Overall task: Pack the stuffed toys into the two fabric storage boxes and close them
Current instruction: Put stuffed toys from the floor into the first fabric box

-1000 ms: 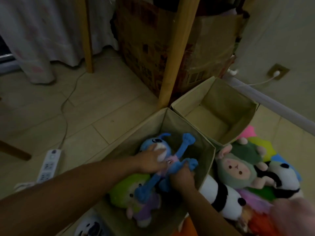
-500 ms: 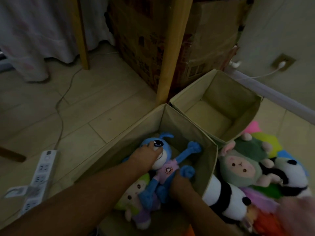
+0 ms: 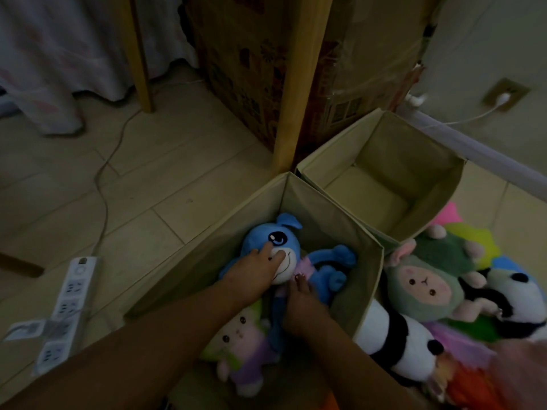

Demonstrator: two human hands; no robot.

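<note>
Nearest, a green-hooded doll (image 3: 236, 344) lies in the near box (image 3: 367, 291). Above it both hands press on the blue toy (image 3: 278, 241) in the same box: the left hand (image 3: 254, 273) lies flat with spread fingers on its white muzzle, the right hand (image 3: 302, 309) rests on its body, fingers fairly straight. Right of the box on the floor lie a panda (image 3: 399, 341) and a green lamb (image 3: 423, 285). Farther back stands the far box (image 3: 444, 184), open.

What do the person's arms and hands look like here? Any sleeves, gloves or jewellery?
Both forearms are bare as far as the picture shows: no sleeves, gloves, watch or bracelet. The left hand shows no rings. The right hand seems to have a dark, glittery nail on one finger, though the dim light makes that hard to confirm.
</note>
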